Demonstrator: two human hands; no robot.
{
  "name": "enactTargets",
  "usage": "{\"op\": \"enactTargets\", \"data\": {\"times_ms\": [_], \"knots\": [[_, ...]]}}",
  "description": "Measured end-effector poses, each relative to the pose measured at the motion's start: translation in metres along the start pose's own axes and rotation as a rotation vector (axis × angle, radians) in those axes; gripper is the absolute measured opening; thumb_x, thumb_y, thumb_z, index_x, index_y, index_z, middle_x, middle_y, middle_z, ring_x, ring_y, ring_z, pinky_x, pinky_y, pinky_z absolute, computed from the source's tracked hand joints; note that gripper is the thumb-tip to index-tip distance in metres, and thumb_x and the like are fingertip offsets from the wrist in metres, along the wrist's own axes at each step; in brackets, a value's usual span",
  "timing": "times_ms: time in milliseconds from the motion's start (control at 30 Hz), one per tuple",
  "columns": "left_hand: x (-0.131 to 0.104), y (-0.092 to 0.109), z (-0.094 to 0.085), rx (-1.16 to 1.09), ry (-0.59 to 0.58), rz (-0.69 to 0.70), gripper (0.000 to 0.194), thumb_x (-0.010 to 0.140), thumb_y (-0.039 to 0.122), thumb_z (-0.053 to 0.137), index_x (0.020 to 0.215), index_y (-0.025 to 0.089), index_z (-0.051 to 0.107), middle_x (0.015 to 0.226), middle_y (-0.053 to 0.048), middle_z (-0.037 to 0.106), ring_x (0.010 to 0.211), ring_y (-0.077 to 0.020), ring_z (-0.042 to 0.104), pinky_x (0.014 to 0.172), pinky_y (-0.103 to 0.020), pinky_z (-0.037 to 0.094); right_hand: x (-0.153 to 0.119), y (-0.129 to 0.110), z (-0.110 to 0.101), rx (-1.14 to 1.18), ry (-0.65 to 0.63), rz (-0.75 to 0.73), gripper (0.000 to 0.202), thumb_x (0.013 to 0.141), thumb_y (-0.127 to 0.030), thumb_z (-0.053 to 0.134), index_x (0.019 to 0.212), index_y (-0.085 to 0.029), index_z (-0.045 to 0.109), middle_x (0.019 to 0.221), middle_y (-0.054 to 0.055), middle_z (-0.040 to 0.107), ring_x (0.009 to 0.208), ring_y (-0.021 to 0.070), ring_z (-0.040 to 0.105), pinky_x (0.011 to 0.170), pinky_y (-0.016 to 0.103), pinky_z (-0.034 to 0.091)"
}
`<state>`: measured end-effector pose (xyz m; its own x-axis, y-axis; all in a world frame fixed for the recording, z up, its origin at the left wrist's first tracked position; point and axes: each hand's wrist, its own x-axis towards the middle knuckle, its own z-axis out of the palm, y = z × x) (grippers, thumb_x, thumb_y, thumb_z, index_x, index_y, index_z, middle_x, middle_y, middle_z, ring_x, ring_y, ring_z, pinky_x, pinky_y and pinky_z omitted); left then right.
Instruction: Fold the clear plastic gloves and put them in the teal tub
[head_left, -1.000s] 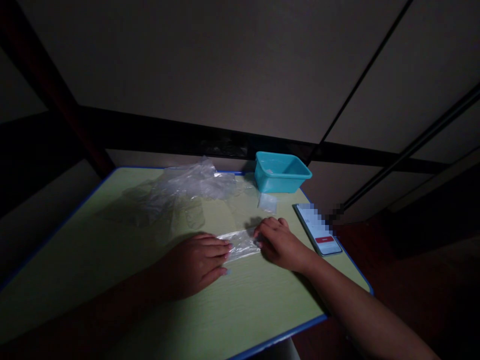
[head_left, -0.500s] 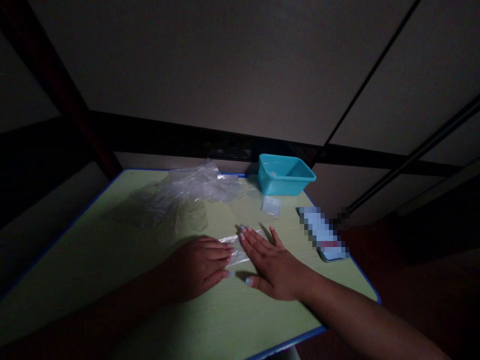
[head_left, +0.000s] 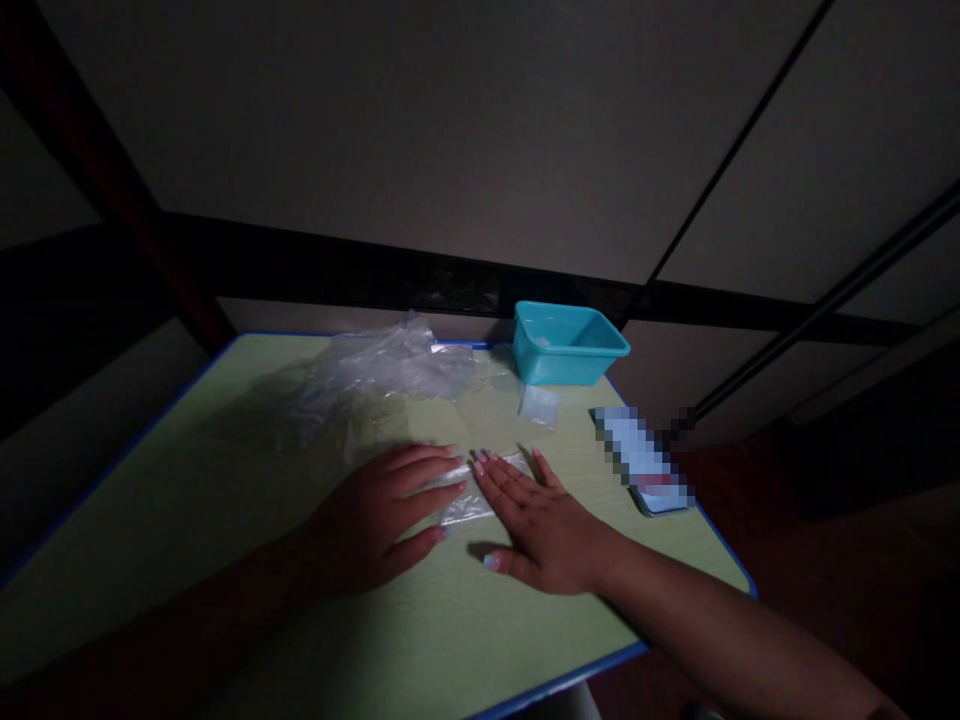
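The left hand (head_left: pixel 375 515) is laid flat, fingers spread, on the left end of a small clear plastic bag (head_left: pixel 469 500) on the green table (head_left: pixel 225 560). The bag's long axis runs left to right. Its right end is pressed by the open right hand (head_left: pixel 536 520); nothing is gripped.

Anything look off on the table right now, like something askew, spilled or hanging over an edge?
Mostly tidy. The phone lies at a slant by the table's right edge, close to the rim. A crumpled heap of clear plastic sprawls at the back. Both hands, left and right, lie flat on a small clear bag. Nothing spilled.
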<state>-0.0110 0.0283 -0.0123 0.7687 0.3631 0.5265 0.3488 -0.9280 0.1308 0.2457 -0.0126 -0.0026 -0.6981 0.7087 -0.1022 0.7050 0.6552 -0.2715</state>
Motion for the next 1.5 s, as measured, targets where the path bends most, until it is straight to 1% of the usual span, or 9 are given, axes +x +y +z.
{"op": "enactTargets", "data": {"times_ms": [100, 200, 300, 467, 833, 967, 1067, 1200, 1500], "knots": [[0.001, 0.0, 0.002, -0.017, -0.197, 0.044, 0.05, 0.091, 0.042, 0.052, 0.138, 0.026, 0.046, 0.147, -0.007, 0.045, 0.136, -0.0293, 0.037, 0.113, -0.05, 0.024, 0.0, 0.0, -0.001, 0.004, -0.01, 0.003, 0.083, 0.094, -0.063, 0.028, 0.151, -0.006, 0.009, 0.156, 0.017, 0.003, 0.146, 0.0236, 0.0, 0.112, 0.053, -0.014], [0.0, 0.0, 0.005, -0.061, -0.35, 0.018, 0.06, 0.091, 0.053, 0.049, 0.145, 0.03, 0.036, 0.152, -0.005, 0.035, 0.141, -0.0289, 0.029, 0.115, -0.051, 0.018, 0.0, -0.001, -0.002, 0.012, -0.018, 0.005, 0.083, 0.094, -0.064, 0.028, 0.151, -0.006, 0.012, 0.156, 0.017, 0.003, 0.146, 0.0239, 0.0, 0.112, 0.053, -0.015], [0.0, -0.001, 0.007, -0.121, -0.414, -0.004, 0.067, 0.09, 0.057, 0.048, 0.148, 0.03, 0.029, 0.154, -0.005, 0.029, 0.142, -0.0291, 0.026, 0.115, -0.051, 0.016, -0.001, -0.001, -0.002, 0.015, -0.016, 0.005, 0.083, 0.094, -0.065, 0.028, 0.151, -0.006, 0.013, 0.156, 0.017, 0.002, 0.146, 0.0243, 0.001, 0.112, 0.053, -0.013], [0.001, -0.002, 0.007, -0.164, -0.468, -0.031, 0.063, 0.093, 0.055, 0.045, 0.148, 0.029, 0.028, 0.152, -0.005, 0.032, 0.14, -0.0264, 0.031, 0.115, -0.049, 0.017, 0.0, -0.001, -0.002, 0.009, -0.007, 0.0, 0.084, 0.093, -0.065, 0.029, 0.151, -0.006, 0.013, 0.156, 0.017, 0.002, 0.146, 0.0248, 0.001, 0.112, 0.054, -0.013], [-0.002, -0.01, 0.008, -0.165, -0.419, -0.005, 0.056, 0.093, 0.05, 0.048, 0.145, 0.03, 0.035, 0.147, -0.003, 0.042, 0.137, -0.0227, 0.037, 0.116, -0.044, 0.016, 0.0, 0.001, 0.0, 0.023, -0.016, -0.002, 0.087, 0.093, -0.066, 0.029, 0.152, -0.008, 0.002, 0.157, 0.015, 0.001, 0.146, 0.0233, 0.001, 0.112, 0.054, -0.012], [-0.004, -0.009, 0.009, -0.117, -0.366, 0.02, 0.053, 0.094, 0.048, 0.048, 0.142, 0.027, 0.04, 0.142, -0.004, 0.049, 0.135, -0.0221, 0.041, 0.116, -0.044, 0.016, 0.001, 0.001, 0.0, 0.015, -0.009, 0.0, 0.087, 0.092, -0.066, 0.03, 0.152, -0.008, 0.002, 0.157, 0.015, 0.001, 0.146, 0.0239, 0.002, 0.113, 0.054, -0.011], [-0.004, -0.007, 0.01, -0.102, -0.325, 0.02, 0.054, 0.093, 0.047, 0.049, 0.143, 0.026, 0.04, 0.144, -0.005, 0.047, 0.136, -0.0228, 0.039, 0.116, -0.043, 0.016, 0.001, 0.0, -0.002, 0.013, -0.008, 0.002, 0.087, 0.092, -0.066, 0.03, 0.151, -0.006, 0.006, 0.157, 0.017, 0.003, 0.146, 0.0252, 0.003, 0.113, 0.056, -0.01], [-0.002, -0.005, 0.01, -0.121, -0.371, 0.002, 0.057, 0.093, 0.049, 0.049, 0.144, 0.028, 0.037, 0.147, -0.004, 0.042, 0.138, -0.0237, 0.035, 0.116, -0.043, 0.017, 0.0, 0.0, -0.003, 0.022, -0.011, -0.002, 0.088, 0.092, -0.066, 0.03, 0.151, -0.006, 0.006, 0.156, 0.018, 0.004, 0.146, 0.026, 0.004, 0.112, 0.057, -0.01], [0.0, -0.004, 0.008, -0.135, -0.415, -0.004, 0.055, 0.094, 0.049, 0.047, 0.143, 0.027, 0.038, 0.145, -0.004, 0.045, 0.136, -0.0225, 0.039, 0.115, -0.044, 0.018, 0.001, 0.001, -0.001, 0.041, -0.017, 0.001, 0.089, 0.092, -0.066, 0.031, 0.152, -0.007, 0.001, 0.157, 0.017, 0.001, 0.146, 0.0253, 0.002, 0.112, 0.056, -0.012]]}}
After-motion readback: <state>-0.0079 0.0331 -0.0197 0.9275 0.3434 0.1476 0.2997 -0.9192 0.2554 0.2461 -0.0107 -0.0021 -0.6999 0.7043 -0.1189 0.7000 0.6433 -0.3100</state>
